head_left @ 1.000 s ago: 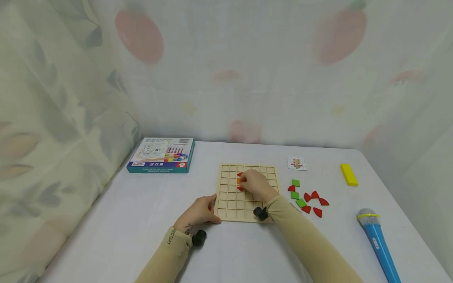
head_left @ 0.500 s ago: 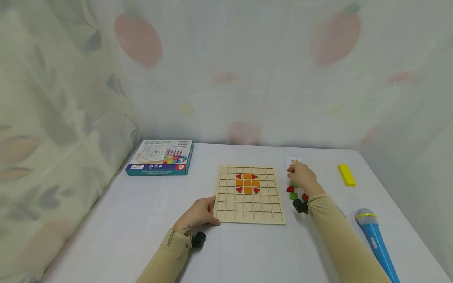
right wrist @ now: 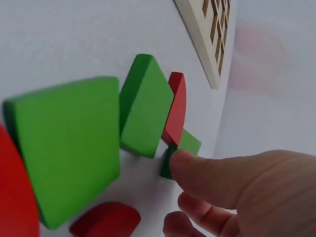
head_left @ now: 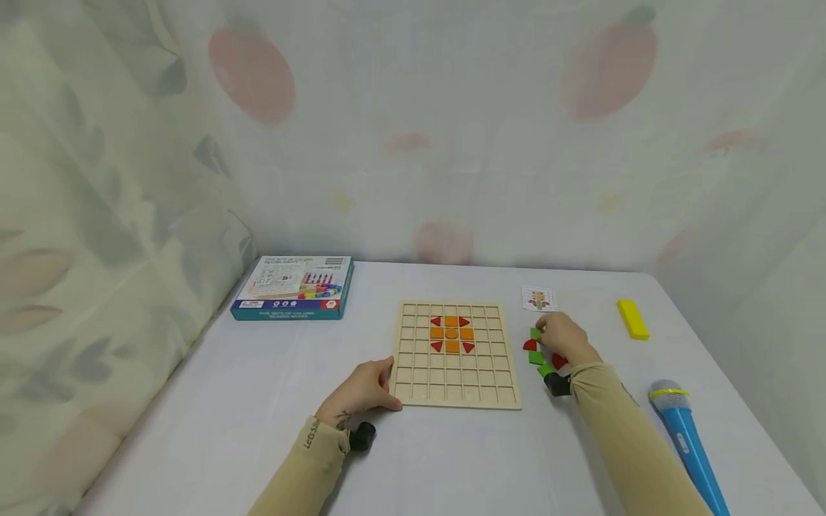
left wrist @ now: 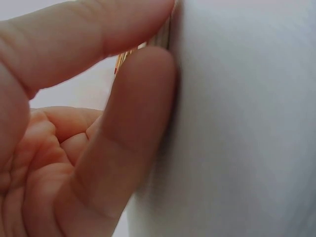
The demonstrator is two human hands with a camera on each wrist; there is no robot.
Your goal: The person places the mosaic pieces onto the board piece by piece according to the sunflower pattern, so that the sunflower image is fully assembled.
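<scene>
A pale wooden grid board (head_left: 445, 395) lies on the table with orange squares, an orange disc (head_left: 452, 333) and red wedge pieces (head_left: 437, 346) in its cells. My left hand (head_left: 357, 394) grips the board's near left corner, thumb at the front edge and fingers along the side. To the right of the board, my right hand (head_left: 568, 342) pinches the far green square tile (right wrist: 189, 143); the thumb sits on it in the right wrist view, the other fingers curled beneath. Beside it lie a red curved piece (right wrist: 176, 108) and more green tiles (right wrist: 148, 106). Several red pieces are hidden behind my right hand.
A pattern card (head_left: 538, 298) lies just beyond my right hand. Farther right are a yellow block (head_left: 633, 319) and a blue microphone (head_left: 687, 437). A flat boxed toy set (head_left: 290, 287) lies at the back left. Printed curtains stand behind the table.
My right hand has left the board, moved right past the card and come down at the far green tile. The left hand has stayed at the board's corner.
</scene>
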